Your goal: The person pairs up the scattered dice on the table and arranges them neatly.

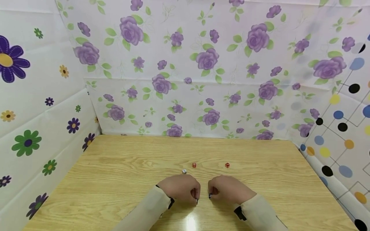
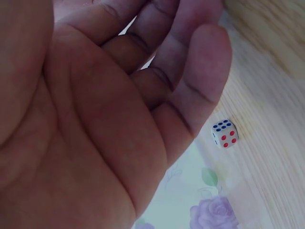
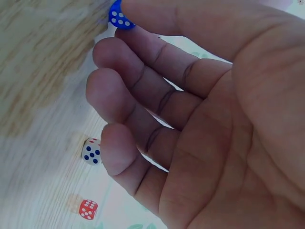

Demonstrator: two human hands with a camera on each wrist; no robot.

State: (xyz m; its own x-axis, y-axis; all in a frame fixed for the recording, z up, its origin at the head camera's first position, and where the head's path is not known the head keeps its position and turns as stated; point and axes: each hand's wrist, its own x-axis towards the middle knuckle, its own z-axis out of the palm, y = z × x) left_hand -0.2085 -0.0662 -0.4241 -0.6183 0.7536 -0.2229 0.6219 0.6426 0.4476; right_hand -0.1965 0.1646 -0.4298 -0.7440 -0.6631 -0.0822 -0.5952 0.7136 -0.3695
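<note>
My left hand (image 1: 180,190) is low over the near middle of the table, thumb and forefinger pinching a small dark-and-white die (image 1: 197,201) that is mostly hidden. Facing it across a narrow gap, my right hand (image 1: 229,189) pinches a blue die (image 3: 121,16) with white dots between thumb and forefinger. Beyond the left little finger lies a white die (image 2: 224,133) with blue and red dots. Past the right little finger, which partly covers it, sits another view of a white die (image 3: 91,151).
Two red dice with white dots lie farther back on the wooden table (image 1: 121,166): one (image 1: 194,165) near the middle, the other (image 1: 227,165) to its right. Flowered cloth (image 1: 185,112) hangs at the back, and patterned cloth lines both sides.
</note>
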